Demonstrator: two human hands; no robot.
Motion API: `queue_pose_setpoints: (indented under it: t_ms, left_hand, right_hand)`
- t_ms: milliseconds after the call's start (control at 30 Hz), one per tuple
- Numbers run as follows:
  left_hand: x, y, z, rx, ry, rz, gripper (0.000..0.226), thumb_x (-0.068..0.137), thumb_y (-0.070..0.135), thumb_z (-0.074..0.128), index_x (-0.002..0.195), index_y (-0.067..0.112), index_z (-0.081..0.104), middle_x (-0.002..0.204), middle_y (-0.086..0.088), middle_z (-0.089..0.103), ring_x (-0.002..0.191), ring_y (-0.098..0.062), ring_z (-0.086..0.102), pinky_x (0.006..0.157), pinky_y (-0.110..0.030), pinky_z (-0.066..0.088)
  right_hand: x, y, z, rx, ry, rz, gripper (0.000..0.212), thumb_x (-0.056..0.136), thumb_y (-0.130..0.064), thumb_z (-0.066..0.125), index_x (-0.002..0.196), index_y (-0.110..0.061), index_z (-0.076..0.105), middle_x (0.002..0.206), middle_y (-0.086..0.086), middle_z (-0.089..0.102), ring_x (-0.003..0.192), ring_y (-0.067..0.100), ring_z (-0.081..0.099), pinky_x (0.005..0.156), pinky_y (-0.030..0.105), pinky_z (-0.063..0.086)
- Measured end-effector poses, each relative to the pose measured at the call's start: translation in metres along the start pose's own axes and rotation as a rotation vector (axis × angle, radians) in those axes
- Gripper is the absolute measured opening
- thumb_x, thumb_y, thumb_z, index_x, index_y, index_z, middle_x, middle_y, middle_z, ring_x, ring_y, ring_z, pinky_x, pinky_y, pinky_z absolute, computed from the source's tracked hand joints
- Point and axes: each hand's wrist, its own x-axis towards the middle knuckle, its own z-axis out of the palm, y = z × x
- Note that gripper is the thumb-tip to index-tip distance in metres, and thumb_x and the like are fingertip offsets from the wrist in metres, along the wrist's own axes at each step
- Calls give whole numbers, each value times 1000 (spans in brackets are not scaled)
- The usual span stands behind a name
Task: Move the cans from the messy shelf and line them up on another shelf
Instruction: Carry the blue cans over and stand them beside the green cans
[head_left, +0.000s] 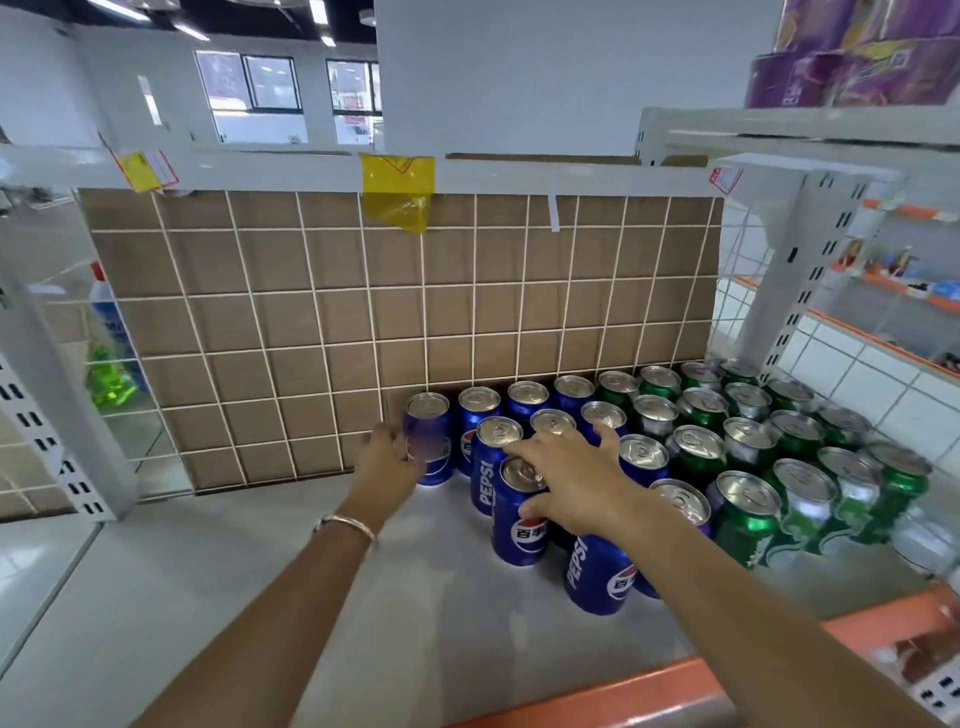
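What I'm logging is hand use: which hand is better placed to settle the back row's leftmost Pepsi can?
Left. The left hand grips that Pepsi can; the right hand rests on blue cans farther right.

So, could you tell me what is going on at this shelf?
A person is lining up cans on a white shelf. The left hand grips a blue can at the left end of the back row. The right hand lies spread over neighbouring blue cans. Green cans stand in rows to the right.
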Motion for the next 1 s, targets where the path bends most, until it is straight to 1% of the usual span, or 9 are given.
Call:
queue_pose_setpoints:
  t_ms: [67,133,233,400,533,633,767,900,1000]
  left_hand:
    - [22,14,-6,25,-18,124,51,74,12,71,121,8,51,110,-14,60,100,-33,61,83,-39,51]
    - [38,27,-3,85,-123,166,67,76,16,73,133,11,40,116,-12,58,105,-33,59,82,-35,48]
    - [47,30,6,172,-288,157,82,69,25,80,136,10,36,130,-12,53,114,-31,54,94,-37,46]
    - [39,19,2,346,-75,245,65,67,29,79,123,10,51,127,-15,48,117,-34,45,98,-38,39]
    - [14,12,-16,356,-144,240,65,61,32,81,118,16,55,120,-11,54,111,-30,49,91,-35,44]
    - [-25,12,-29,284,-213,288,64,59,24,82,117,19,55,112,-1,54,108,-22,53,90,-33,48]
    - [-78,16,-21,102,-328,312,66,57,18,84,118,24,57,112,5,51,103,-13,54,94,-27,47]
    - [-114,23,14,-7,-308,427,69,61,21,83,124,25,54,112,12,44,103,-6,49,86,-3,34]
    - [-134,23,36,-113,-250,517,79,61,16,81,130,26,46,114,14,40,110,8,40,86,4,30]
  right_hand:
    - [-1,-3,2,-2,11,22,67,84,-38,67,142,-36,33,143,-5,41,139,22,28,111,61,2]
    - [-2,-4,3,-19,27,51,68,83,-39,67,142,-37,32,143,-6,41,138,23,29,110,62,-1]
    - [-4,-4,3,-39,44,94,68,84,-40,66,142,-38,32,144,-7,41,137,23,28,110,62,-5]
    - [-4,-8,5,-11,62,140,63,84,-42,65,140,-37,36,141,-8,43,135,25,30,110,63,-3]
    - [-5,-10,6,-13,47,166,63,84,-42,65,140,-37,37,143,-7,41,135,25,29,110,63,-2]
    - [-5,-11,6,-6,53,185,62,85,-41,64,140,-36,36,144,-7,39,136,26,28,110,63,-2]
    - [-6,-12,7,26,51,211,63,86,-41,64,141,-37,34,145,-8,37,135,26,27,111,62,-2]
    - [-8,-16,11,50,65,228,61,90,-32,60,143,-38,30,148,-9,34,136,25,25,111,63,-4]
    - [-13,-11,10,161,26,226,61,92,-21,57,143,-40,30,150,-11,31,140,23,18,112,59,-4]
